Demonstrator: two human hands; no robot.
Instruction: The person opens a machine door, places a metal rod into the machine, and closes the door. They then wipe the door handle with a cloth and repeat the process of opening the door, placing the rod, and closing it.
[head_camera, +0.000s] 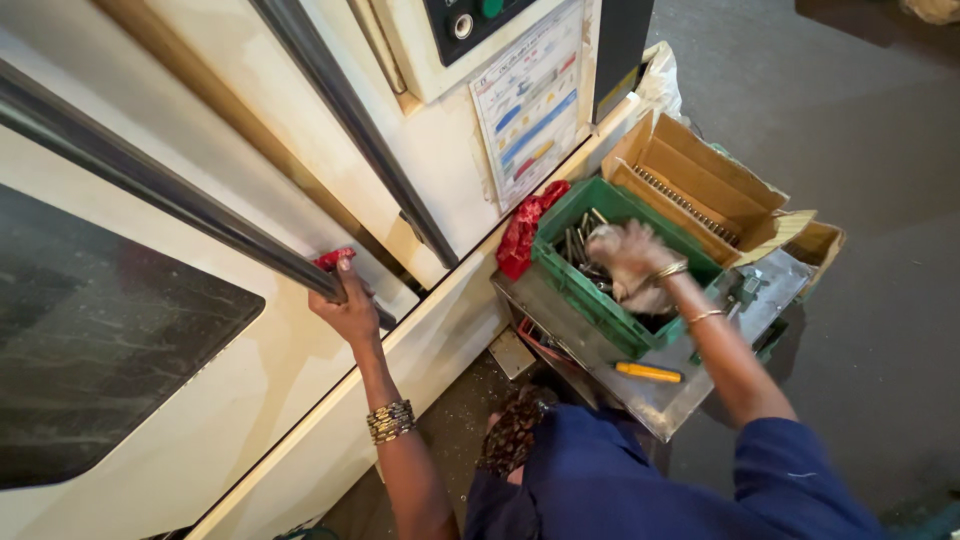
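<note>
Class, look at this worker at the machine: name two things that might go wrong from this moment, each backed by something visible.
1. The right hand reaches into the green crate of metal parts; sharp edges might cut it.
2. The left hand grips the door's bar handle; if the door slides, the fingers might get pinched.

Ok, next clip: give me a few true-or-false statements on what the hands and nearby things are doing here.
1. The left hand grips the long dark metal door bar. True.
2. The right hand is inside the green plastic crate. True.
3. The yellow-handled tool is held in the right hand. False: it lies on the grey metal tray.
4. The open cardboard box sits left of the machine door. False: it is behind the crate, on the right.
</note>
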